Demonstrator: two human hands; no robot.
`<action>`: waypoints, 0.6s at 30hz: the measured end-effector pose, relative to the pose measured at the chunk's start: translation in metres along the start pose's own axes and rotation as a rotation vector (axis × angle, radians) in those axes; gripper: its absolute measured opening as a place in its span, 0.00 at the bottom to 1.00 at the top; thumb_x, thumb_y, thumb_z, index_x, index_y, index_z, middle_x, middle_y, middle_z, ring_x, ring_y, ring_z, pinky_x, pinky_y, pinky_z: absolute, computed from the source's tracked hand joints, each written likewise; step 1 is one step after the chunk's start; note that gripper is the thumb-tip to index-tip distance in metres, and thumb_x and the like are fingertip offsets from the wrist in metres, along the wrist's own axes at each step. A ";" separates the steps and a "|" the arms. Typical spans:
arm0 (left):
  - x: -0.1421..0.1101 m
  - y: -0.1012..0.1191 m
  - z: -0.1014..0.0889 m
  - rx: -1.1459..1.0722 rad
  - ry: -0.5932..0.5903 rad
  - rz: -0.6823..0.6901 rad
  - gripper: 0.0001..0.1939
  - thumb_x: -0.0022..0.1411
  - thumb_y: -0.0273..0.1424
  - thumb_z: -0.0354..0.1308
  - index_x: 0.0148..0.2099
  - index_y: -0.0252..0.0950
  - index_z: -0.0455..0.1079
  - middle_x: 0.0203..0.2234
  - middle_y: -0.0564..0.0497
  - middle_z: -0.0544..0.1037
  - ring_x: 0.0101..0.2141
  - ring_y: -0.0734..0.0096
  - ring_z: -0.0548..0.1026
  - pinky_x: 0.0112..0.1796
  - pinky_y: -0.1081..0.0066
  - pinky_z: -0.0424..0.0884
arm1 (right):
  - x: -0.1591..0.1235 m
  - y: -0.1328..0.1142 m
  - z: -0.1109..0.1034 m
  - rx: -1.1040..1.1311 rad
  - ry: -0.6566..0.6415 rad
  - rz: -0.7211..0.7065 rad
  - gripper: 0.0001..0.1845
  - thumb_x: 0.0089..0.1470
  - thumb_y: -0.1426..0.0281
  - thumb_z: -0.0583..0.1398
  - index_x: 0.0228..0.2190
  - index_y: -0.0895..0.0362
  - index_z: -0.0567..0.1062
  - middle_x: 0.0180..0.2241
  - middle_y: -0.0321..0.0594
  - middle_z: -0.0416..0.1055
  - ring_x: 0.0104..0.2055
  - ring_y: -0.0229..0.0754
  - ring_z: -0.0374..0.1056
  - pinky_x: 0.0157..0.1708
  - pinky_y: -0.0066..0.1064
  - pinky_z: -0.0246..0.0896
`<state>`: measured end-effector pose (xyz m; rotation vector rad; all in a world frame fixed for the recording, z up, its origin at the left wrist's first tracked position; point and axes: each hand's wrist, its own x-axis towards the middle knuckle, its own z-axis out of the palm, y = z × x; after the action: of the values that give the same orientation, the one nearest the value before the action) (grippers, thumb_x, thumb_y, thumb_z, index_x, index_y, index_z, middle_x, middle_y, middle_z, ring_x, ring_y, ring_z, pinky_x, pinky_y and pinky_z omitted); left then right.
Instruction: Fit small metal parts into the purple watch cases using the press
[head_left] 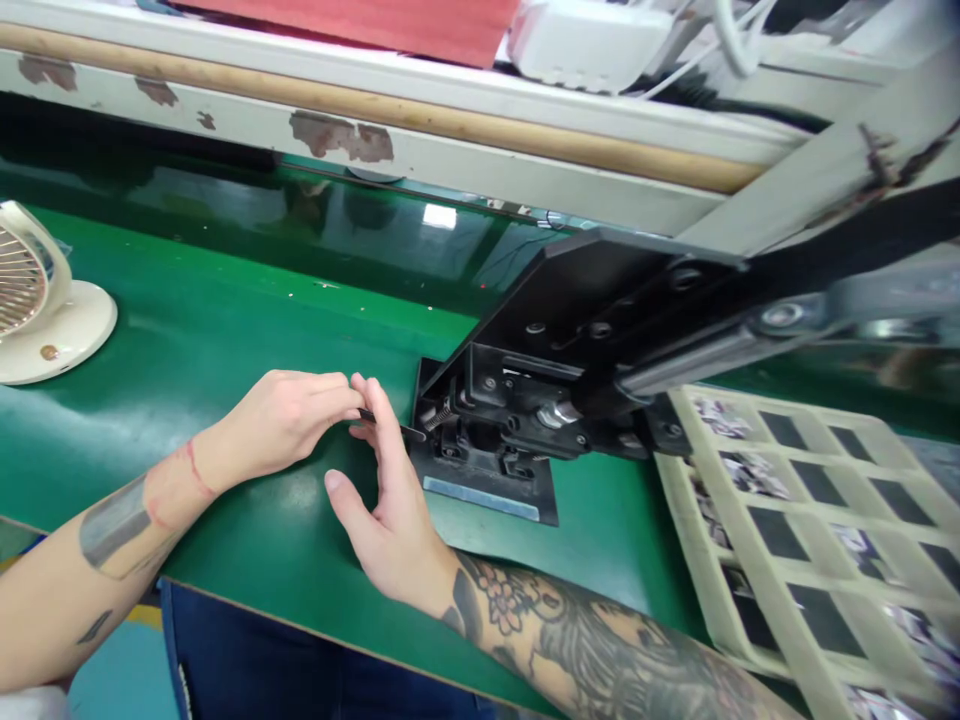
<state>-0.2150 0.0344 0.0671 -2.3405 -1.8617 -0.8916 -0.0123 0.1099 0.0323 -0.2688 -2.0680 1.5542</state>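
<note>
My left hand is closed in a pinch around a thin dark strip with a rounded end that points toward the press. What kind of thing the strip is, I cannot make out. My right hand is open beside it, fingers stretched up and thumb held apart. Its fingers cross in front of the strip and hide the middle of it; whether they touch it is unclear. Just right of the fingertips stands a black press-like fixture with a spring, bolts and a metal rod, on a dark base plate.
Two cream compartment trays overlap at the right, with small parts in some cells. A cream fan stands at the left on the green table. Above the back edge runs a shelf bearing a red box and a white power adapter.
</note>
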 end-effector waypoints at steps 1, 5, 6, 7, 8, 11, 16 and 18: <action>0.000 -0.001 0.000 -0.005 0.002 -0.004 0.11 0.82 0.25 0.50 0.50 0.36 0.75 0.38 0.49 0.82 0.36 0.67 0.79 0.37 0.68 0.71 | 0.000 0.000 0.000 -0.001 0.002 0.004 0.51 0.72 0.75 0.60 0.81 0.39 0.39 0.83 0.41 0.44 0.84 0.50 0.46 0.78 0.54 0.60; 0.001 0.001 -0.001 -0.011 -0.017 -0.029 0.13 0.82 0.25 0.49 0.49 0.38 0.76 0.38 0.49 0.83 0.37 0.67 0.81 0.38 0.69 0.74 | 0.002 0.001 0.000 -0.010 0.016 0.011 0.51 0.70 0.76 0.60 0.81 0.39 0.43 0.82 0.41 0.47 0.82 0.51 0.50 0.75 0.53 0.65; 0.001 0.002 -0.001 -0.017 -0.030 -0.045 0.14 0.83 0.26 0.49 0.50 0.38 0.76 0.38 0.49 0.83 0.37 0.67 0.81 0.39 0.69 0.75 | 0.002 0.002 0.000 -0.011 0.021 0.008 0.50 0.69 0.76 0.61 0.80 0.38 0.45 0.82 0.40 0.48 0.82 0.51 0.51 0.74 0.53 0.67; 0.002 0.003 -0.001 -0.026 -0.046 -0.063 0.14 0.83 0.27 0.48 0.51 0.39 0.77 0.39 0.49 0.84 0.38 0.66 0.82 0.40 0.69 0.76 | 0.001 0.002 0.000 -0.011 0.026 0.005 0.50 0.69 0.77 0.60 0.80 0.38 0.46 0.81 0.40 0.49 0.82 0.51 0.51 0.73 0.52 0.68; 0.002 0.004 -0.002 -0.036 -0.060 -0.081 0.15 0.83 0.28 0.47 0.53 0.39 0.77 0.40 0.49 0.84 0.39 0.66 0.82 0.41 0.69 0.76 | 0.001 0.002 0.000 -0.010 0.030 0.002 0.50 0.69 0.77 0.60 0.80 0.38 0.47 0.81 0.39 0.49 0.82 0.52 0.51 0.73 0.52 0.68; 0.002 0.006 -0.001 -0.012 -0.051 -0.110 0.16 0.84 0.29 0.46 0.53 0.40 0.76 0.38 0.50 0.84 0.36 0.67 0.82 0.38 0.70 0.76 | 0.000 0.001 0.000 -0.008 0.027 0.001 0.50 0.69 0.78 0.60 0.80 0.37 0.47 0.81 0.39 0.48 0.82 0.53 0.51 0.73 0.54 0.67; 0.001 0.004 -0.001 0.088 0.035 -0.163 0.13 0.83 0.28 0.46 0.48 0.38 0.73 0.35 0.51 0.84 0.31 0.69 0.80 0.32 0.71 0.70 | 0.001 -0.002 0.000 0.004 0.026 -0.008 0.50 0.69 0.78 0.58 0.80 0.36 0.46 0.79 0.42 0.51 0.74 0.51 0.62 0.72 0.55 0.68; 0.002 0.004 -0.002 0.083 0.055 -0.186 0.13 0.82 0.27 0.46 0.47 0.38 0.72 0.34 0.52 0.83 0.30 0.70 0.79 0.31 0.72 0.69 | 0.001 -0.002 -0.001 0.002 0.028 -0.017 0.48 0.69 0.77 0.58 0.79 0.35 0.48 0.79 0.41 0.51 0.73 0.50 0.63 0.72 0.54 0.68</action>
<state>-0.2119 0.0340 0.0708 -2.1009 -2.0778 -0.8657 -0.0124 0.1101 0.0345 -0.2699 -2.0416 1.5337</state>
